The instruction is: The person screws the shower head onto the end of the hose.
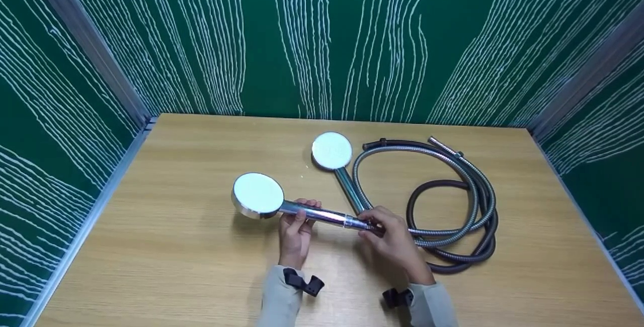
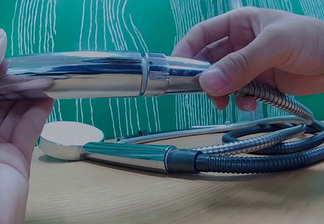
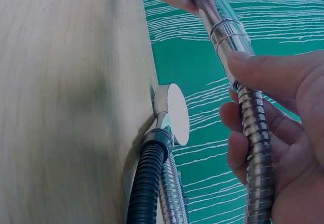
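Note:
A chrome shower head [image 1: 258,192] with a round white face is held off the table, its handle in the fingers of my left hand [image 1: 294,236]. At the handle's lower end, my right hand [image 1: 395,239] pinches the chrome hose connector [image 2: 186,73] between thumb and fingers. That connector sits in line against the ringed end of the handle. From it a silver metal hose [image 3: 258,153] runs down past the right palm. Behind the hands lies a second shower head [image 1: 332,151], with a black ribbed hose [image 2: 263,162] joined to its handle.
Silver and black hoses [image 1: 492,216] lie in overlapping loops on the right of the wooden table [image 1: 166,246]. A loose silver hose end [image 1: 436,141] points to the back. Green panels [image 1: 261,65] with white streaks stand behind and at both sides.

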Demonstrator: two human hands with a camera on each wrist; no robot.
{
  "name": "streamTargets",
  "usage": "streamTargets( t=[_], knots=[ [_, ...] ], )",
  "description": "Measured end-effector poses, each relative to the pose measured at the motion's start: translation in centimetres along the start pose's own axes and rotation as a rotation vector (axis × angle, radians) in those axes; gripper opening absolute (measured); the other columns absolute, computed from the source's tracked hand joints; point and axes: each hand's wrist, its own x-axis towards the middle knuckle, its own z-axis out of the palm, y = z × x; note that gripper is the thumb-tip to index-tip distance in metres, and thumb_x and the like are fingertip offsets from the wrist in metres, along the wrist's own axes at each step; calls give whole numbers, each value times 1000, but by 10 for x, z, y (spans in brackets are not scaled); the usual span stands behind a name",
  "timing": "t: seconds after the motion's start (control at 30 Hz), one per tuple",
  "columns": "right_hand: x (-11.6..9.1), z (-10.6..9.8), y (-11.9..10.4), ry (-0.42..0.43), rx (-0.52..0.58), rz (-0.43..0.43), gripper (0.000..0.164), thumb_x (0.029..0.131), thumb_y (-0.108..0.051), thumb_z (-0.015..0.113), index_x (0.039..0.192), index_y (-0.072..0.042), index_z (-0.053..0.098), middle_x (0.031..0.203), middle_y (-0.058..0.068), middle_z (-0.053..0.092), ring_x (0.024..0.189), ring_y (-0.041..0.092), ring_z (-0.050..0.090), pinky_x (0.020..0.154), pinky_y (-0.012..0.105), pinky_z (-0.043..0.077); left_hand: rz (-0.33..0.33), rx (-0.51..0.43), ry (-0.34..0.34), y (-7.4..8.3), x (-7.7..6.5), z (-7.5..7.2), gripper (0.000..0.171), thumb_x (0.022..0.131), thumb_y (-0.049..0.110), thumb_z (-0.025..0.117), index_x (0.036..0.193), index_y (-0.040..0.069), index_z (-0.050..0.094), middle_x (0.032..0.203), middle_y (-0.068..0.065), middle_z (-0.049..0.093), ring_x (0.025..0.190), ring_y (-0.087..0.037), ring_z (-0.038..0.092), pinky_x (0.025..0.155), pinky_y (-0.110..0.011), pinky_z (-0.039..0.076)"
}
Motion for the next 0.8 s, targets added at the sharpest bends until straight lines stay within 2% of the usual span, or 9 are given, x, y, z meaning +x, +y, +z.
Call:
streamTargets(
  t=[0.17,0.4,0.8],
  knots=[
    [-1,0,0,0,5,2,36,71,4,77,100,-14,69,96,-3,67,93,15,64,87,29,59,-4,16,11,0,0,1,11,94,9,56,103,8,62,99,-5,70,100,-19,67,100,-34,53],
    [-1,1,3,-2,3,-29,31,74,4,75,100,-12,69,92,-2,66,84,14,62,75,24,59,7,-6,14,1,0,1,10,93,8,58,102,7,62,97,-6,71,99,-20,68,100,-35,53],
    [-1,1,-2,-13,1,24,35,72,2,78,101,-14,67,97,-2,65,91,14,64,84,30,60,-4,6,30,1,-1,1,12,91,12,61,102,8,64,97,-5,71,99,-20,68,99,-35,54]
  ],
)
